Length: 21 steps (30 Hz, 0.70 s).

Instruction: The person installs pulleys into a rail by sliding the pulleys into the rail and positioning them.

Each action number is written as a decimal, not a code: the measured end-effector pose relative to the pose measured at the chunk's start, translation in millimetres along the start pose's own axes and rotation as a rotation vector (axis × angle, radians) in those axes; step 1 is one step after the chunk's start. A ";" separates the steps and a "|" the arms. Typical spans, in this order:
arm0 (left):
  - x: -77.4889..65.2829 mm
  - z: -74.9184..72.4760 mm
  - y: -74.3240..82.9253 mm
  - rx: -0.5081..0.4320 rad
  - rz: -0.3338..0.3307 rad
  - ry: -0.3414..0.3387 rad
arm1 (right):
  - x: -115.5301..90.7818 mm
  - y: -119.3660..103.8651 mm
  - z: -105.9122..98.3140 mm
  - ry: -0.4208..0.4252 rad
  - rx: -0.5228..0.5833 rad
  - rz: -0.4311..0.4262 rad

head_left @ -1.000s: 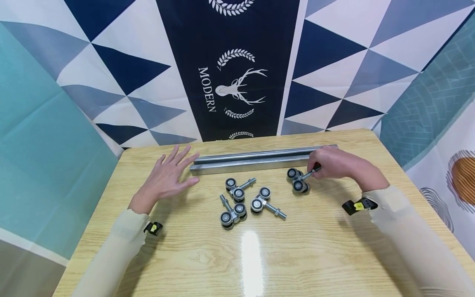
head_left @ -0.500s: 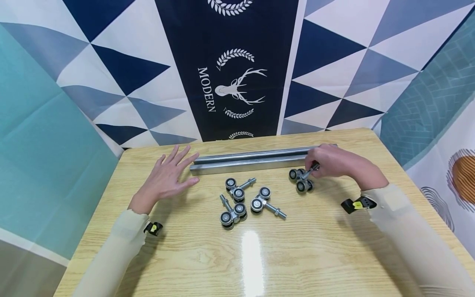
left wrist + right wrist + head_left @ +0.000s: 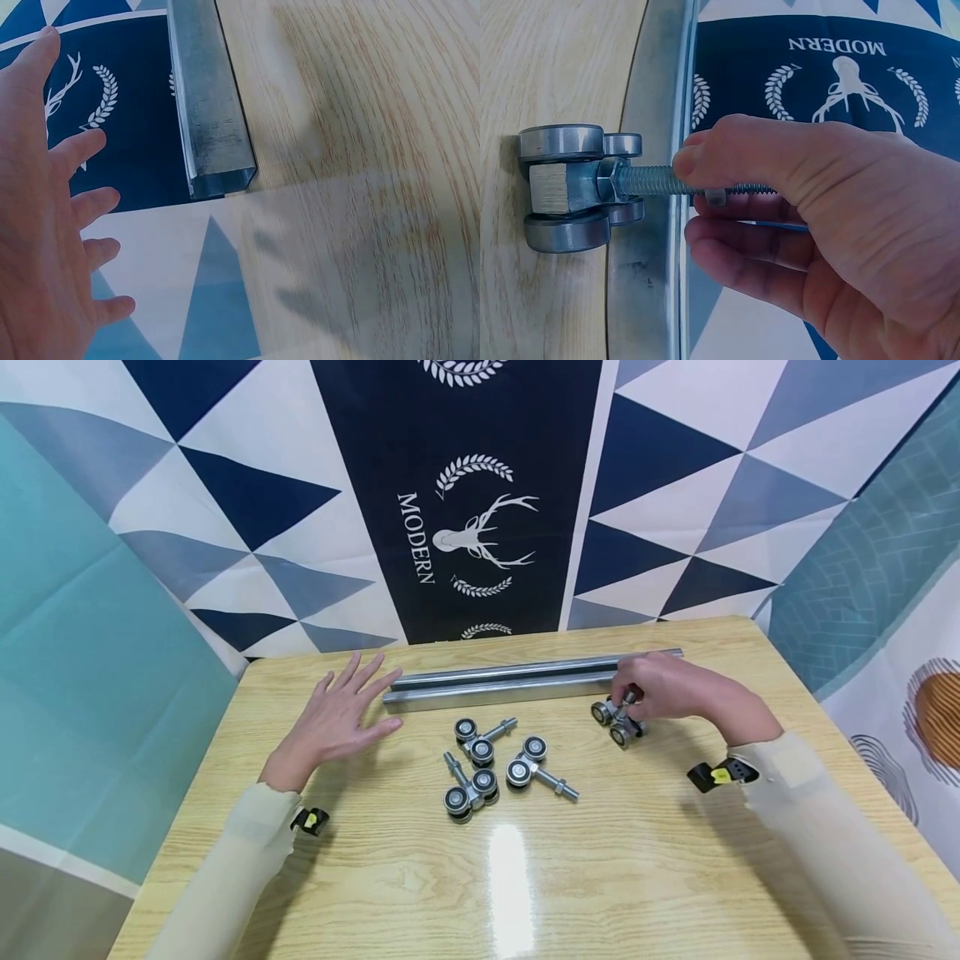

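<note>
My right hand (image 3: 656,685) pinches the threaded bolt (image 3: 652,180) of a roller trolley (image 3: 618,720) between thumb and fingers. In the right wrist view the trolley's steel wheels (image 3: 566,232) point away from the palm, and a nut sits on the bolt near the fingertips. Behind it runs a metal channel rail (image 3: 495,695), lying lengthwise near the back of the table with its slot showing. My left hand (image 3: 337,714) is spread, fingers straight and holding nothing, beside the rail's left end (image 3: 221,180).
Three more roller trolleys lie grouped mid-table: one at the back (image 3: 482,752), one in front (image 3: 457,802) and one to the right (image 3: 520,774). A patterned cloth (image 3: 480,527) hangs behind the wooden table (image 3: 375,877).
The trolley in my right hand has turned, its bolt swinging more upright and its wheels shifting slightly right. My left hand stays in place.
</note>
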State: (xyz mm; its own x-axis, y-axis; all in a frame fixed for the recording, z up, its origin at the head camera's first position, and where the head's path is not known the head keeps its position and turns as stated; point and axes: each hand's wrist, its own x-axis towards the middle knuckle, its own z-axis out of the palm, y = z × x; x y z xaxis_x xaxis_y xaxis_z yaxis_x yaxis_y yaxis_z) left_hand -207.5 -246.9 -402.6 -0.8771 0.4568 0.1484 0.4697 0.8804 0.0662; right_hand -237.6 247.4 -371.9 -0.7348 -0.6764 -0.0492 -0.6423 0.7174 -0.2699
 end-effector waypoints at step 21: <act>6.4 -1.7 -6.8 -0.284 -0.015 0.237 | -1.9 1.8 4.7 0.041 -0.033 -0.022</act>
State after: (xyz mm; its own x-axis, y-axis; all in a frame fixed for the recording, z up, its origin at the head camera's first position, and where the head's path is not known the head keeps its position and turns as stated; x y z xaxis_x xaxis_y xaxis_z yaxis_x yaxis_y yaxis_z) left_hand -216.1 -250.2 -400.5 -0.8520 0.3724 0.3680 0.4954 0.8009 0.3363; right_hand -236.4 249.2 -376.9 -0.7281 -0.6855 -0.0035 -0.6651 0.7076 -0.2387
